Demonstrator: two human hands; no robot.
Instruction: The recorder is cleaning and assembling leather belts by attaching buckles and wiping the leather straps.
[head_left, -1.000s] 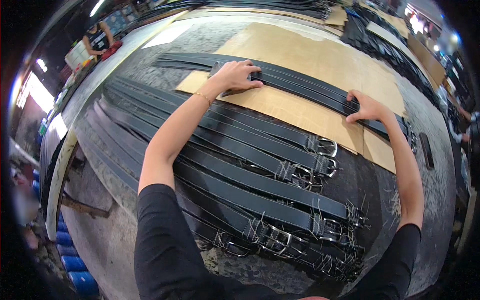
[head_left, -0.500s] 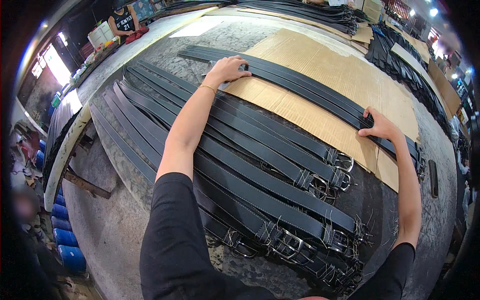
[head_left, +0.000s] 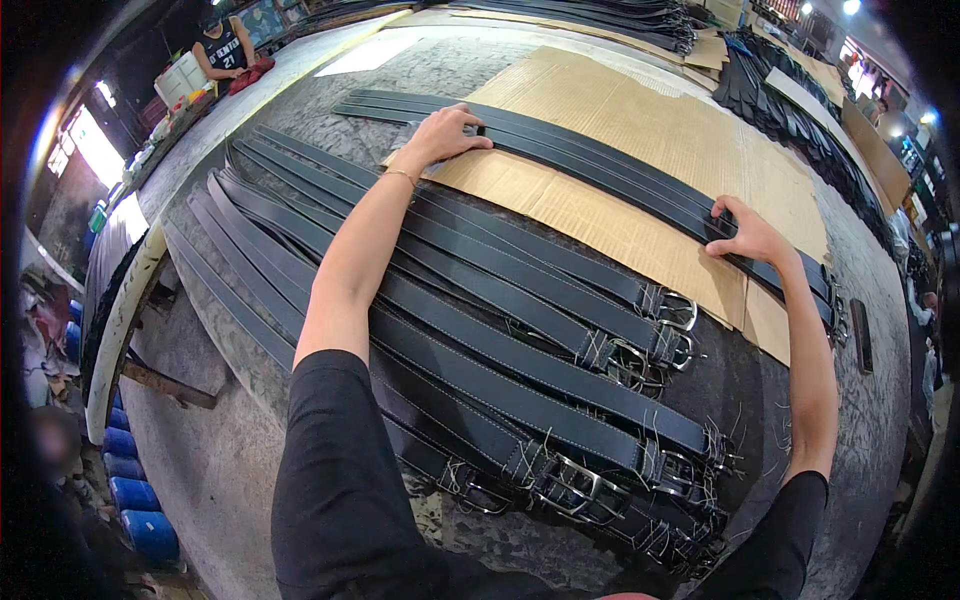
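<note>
A flat bundle of black leather belts [head_left: 590, 168] lies across a brown cardboard sheet [head_left: 545, 212]. My left hand [head_left: 445, 138] curls over the bundle toward its far left end, thumb along the near edge. Near the buckle end, my right hand [head_left: 752, 236] pinches the same belts across their width between thumb and fingers. Closer to me, a broad spread of black belts [head_left: 480, 335] with pale stitching fans over the table. Their metal buckles [head_left: 585, 490] gather at the lower right, with loose threads about them.
A dark narrow block [head_left: 861, 338] rests on the grey tabletop [head_left: 873, 420] at right. More belts [head_left: 770, 110] are heaped at the far right. Blue drums [head_left: 150, 535] stand below the table's left edge. Another person [head_left: 224, 52] is at the far left.
The whole view has shifted slightly, moving the scene a little left. Both hands keep their places on the belts, with no clear change in grip.
</note>
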